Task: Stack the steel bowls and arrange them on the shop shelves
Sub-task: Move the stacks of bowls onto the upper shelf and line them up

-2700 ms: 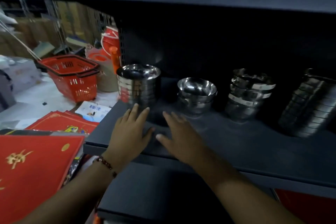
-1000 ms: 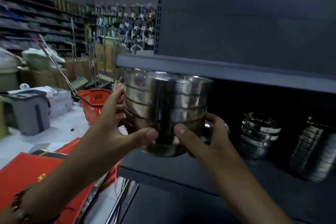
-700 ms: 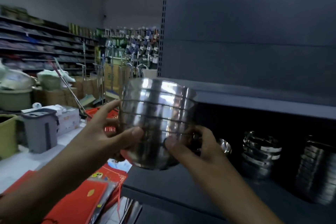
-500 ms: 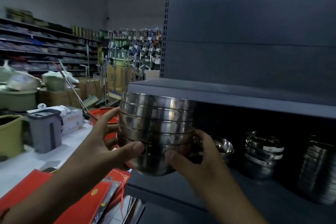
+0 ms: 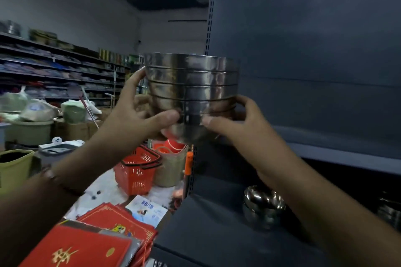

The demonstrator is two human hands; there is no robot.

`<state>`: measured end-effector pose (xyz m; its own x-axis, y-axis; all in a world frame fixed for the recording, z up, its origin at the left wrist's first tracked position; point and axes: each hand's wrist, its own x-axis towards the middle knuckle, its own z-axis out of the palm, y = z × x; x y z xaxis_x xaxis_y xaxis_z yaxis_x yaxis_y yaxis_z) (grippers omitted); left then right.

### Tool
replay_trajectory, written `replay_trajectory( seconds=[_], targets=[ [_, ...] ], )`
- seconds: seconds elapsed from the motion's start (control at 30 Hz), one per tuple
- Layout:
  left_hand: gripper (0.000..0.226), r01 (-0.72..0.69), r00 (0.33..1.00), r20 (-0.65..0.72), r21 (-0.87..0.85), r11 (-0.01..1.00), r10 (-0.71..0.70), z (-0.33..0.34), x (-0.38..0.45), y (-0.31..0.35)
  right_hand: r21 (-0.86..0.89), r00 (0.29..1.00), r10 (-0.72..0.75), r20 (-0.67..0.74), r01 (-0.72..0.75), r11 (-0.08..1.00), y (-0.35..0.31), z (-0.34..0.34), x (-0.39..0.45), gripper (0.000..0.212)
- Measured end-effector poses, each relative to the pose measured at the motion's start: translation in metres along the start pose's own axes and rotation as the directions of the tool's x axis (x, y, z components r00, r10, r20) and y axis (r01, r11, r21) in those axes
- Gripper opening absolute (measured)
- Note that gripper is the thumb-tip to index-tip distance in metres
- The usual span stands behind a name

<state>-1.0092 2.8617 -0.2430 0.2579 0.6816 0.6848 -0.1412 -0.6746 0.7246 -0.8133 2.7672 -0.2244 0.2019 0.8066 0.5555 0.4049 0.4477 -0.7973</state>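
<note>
Head view: a nested stack of steel bowls is held in the air by both hands, level with the upper shelf and just left of its front edge, not resting on anything. Left hand curls round the stack's left side, thumb pressed low on the front wall, fingers up the side near the rim. Right hand pinches the lower right, thumb at front, fingers wrapped behind. Risks, as judged: the grip sits low and the stack is tall, so a tilt could let the top bowls slide or the whole stack tip; polished steel gives thumbs little hold, and a slip would drop it onto the lower shelf or the red goods below. The stack's base looks close to the shelf lip, so a lift that is too shallow could knock the base and jolt the nest apart. Setting it down near the edge could leave it overhanging. Count: one held stack, with about five rim bands visible, perhaps six bowls; exact number uncertain. One short stack of bowls on the lower shelf, likely two. Another steel pile at far right, mostly cut off, count not readable. One red shopping basket on the floor; several red booklets at lower left.
</note>
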Motion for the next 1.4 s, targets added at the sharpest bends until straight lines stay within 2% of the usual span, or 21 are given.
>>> replay_trajectory(
  seconds=[0.07, 0.17, 0.2, 0.3, 0.33, 0.37, 0.53, 0.63, 0.73, 0.8, 0.87, 0.93, 0.97, 1.03, 1.13, 1.2, 1.3, 1.4],
  targets=[
    [0.11, 0.006, 1.0, 0.008, 0.024, 1.0, -0.006, 0.005, 0.026, -0.006, -0.023, 0.999, 0.036, -0.007, -0.036, 0.999, -0.002, -0.002, 0.026, 0.038],
    [0.115, 0.024, 0.999, 0.03, 0.126, 0.992, -0.028, 0.013, 0.06, -0.024, -0.074, 0.994, 0.102, 0.028, -0.099, 0.992, 0.003, -0.009, 0.056, 0.023],
    [0.117, 0.031, 0.998, 0.042, 0.152, 0.988, -0.038, 0.016, 0.07, -0.031, -0.097, 0.992, 0.124, 0.035, -0.12, 0.988, 0.007, -0.01, 0.066, 0.028],
    [0.114, 0.06, 0.993, 0.086, 0.219, 0.974, -0.08, 0.026, 0.093, -0.049, -0.187, 0.972, 0.235, -0.001, -0.231, 0.955, 0.021, -0.009, 0.092, 0.089],
    [0.11, 0.072, 0.991, 0.092, 0.246, 0.967, -0.097, 0.028, 0.101, -0.055, -0.194, 0.964, 0.265, -0.026, -0.265, 0.944, 0.026, -0.009, 0.1, 0.105],
    [0.107, 0.079, 0.99, 0.092, 0.272, 0.959, -0.107, 0.03, 0.107, -0.059, -0.197, 0.959, 0.281, -0.037, -0.283, 0.939, 0.031, -0.01, 0.108, 0.113],
    [0.109, 0.132, 0.969, 0.127, 0.458, 0.879, -0.212, 0.04, 0.132, -0.075, -0.23, 0.932, 0.354, -0.076, -0.362, 0.903, 0.038, -0.012, 0.129, 0.091],
    [0.1, 0.1, 0.972, 0.125, 0.543, 0.834, -0.198, 0.051, 0.138, -0.077, -0.289, 0.933, 0.346, -0.102, -0.361, 0.887, 0.048, -0.016, 0.14, 0.074],
    [0.079, 0.05, 0.984, 0.096, 0.656, 0.753, -0.149, 0.053, 0.132, -0.073, -0.396, 0.953, 0.288, -0.091, -0.299, 0.868, 0.051, -0.018, 0.138, 0.058],
    [0.074, 0.015, 0.99, 0.077, 0.762, 0.648, -0.114, 0.053, 0.12, -0.066, -0.502, 0.979, 0.195, -0.054, -0.195, 0.842, 0.047, -0.024, 0.129, 0.053],
    [0.076, -0.057, 0.996, 0.084, 0.838, 0.543, -0.026, 0.056, 0.1, -0.061, -0.692, 0.996, 0.089, 0.011, -0.056, 0.72, 0.044, -0.031, 0.11, 0.063],
    [0.071, -0.19, 0.982, 0.163, 0.858, 0.477, 0.097, 0.061, 0.07, -0.059, -0.836, 0.995, -0.043, 0.087, 0.097, 0.539, 0.045, -0.038, 0.08, 0.069],
    [0.068, -0.26, 0.965, 0.209, 0.86, 0.439, 0.16, 0.063, 0.054, -0.059, -0.865, 0.986, -0.1, 0.135, 0.167, 0.474, 0.046, -0.042, 0.063, 0.07],
    [0.064, -0.366, 0.925, 0.285, 0.849, 0.382, 0.252, 0.069, 0.021, -0.066, -0.874, 0.964, -0.147, 0.22, 0.262, 0.409, 0.056, -0.049, 0.026, 0.069],
    [0.063, -0.466, 0.88, 0.377, 0.801, 0.375, 0.288, 0.083, -0.026, -0.088, -0.864, 0.965, -0.087, 0.247, 0.26, 0.43, 0.08, -0.062, -0.027, 0.066],
    [0.062, -0.497, 0.867, 0.421, 0.775, 0.391, 0.267, 0.097, -0.051, -0.106, -0.887, 0.973, -0.041, 0.226, 0.223, 0.405, 0.105, -0.071, -0.054, 0.068],
    [0.066, -0.483, 0.867, 0.487, 0.765, 0.426, 0.108, 0.122, -0.077, -0.138, -0.905, 0.977, 0.083, 0.194, 0.146, 0.399, 0.146, -0.083, -0.085, 0.07],
    [0.068, -0.453, 0.843, 0.536, 0.752, 0.479, -0.044, 0.156, -0.094, -0.176, -0.922, 0.941, 0.291, 0.171, 0.049, 0.385, 0.19, -0.095, -0.106, 0.075]
  ],
)
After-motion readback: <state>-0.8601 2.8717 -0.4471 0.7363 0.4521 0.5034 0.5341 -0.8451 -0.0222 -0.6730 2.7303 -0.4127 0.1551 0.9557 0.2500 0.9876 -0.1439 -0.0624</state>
